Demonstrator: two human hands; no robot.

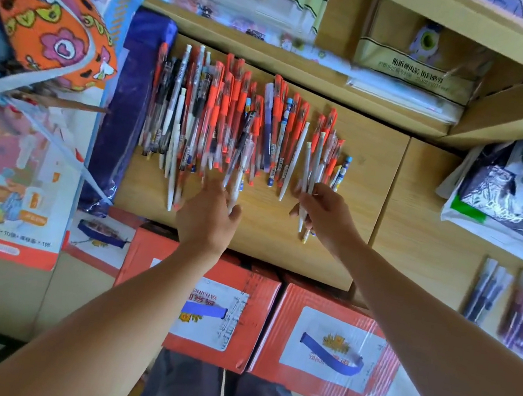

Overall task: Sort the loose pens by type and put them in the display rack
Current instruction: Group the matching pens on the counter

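Note:
A wide pile of loose pens lies on the wooden tabletop: mostly orange-capped ones, with black, white and blue ones mixed in. My left hand reaches into the near edge of the pile and pinches a clear pen and a dark pen, both blurred by motion. My right hand is at the right end of the pile. It grips a small bundle of white pens, whose ends stick out below the fingers. No display rack is plainly visible.
A dark blue pouch lies along the pile's left side. Two red cartons stand on the floor against the table front. A plastic bag and packaged pens are to the right. Patterned bags crowd the left.

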